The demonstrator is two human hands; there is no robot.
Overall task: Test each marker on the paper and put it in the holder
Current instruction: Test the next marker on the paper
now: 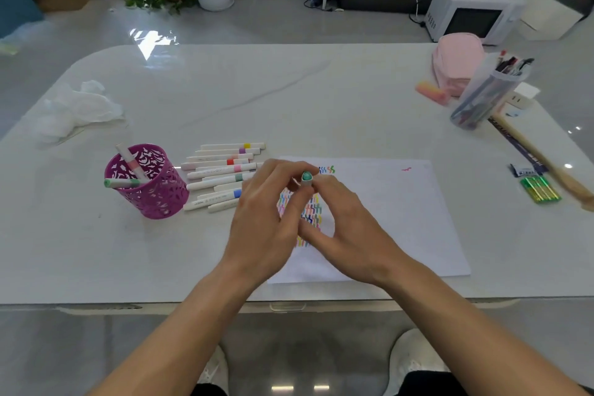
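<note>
Our left hand (266, 219) and right hand (350, 235) pinch a green-tipped white marker (306, 178) between curled fingers; magenta perforated holder (151, 193) at nine o'clock.

Your left hand (266, 219) and right hand (347, 228) both pinch a green-ended marker (307, 178), end up, over the scribbled paper (401, 219). Purple holder (154, 199) at left contains two markers (131, 164). Loose markers (221, 167) lie between holder and paper.

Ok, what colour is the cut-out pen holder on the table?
The holder is magenta, clearest in the head view.
</note>
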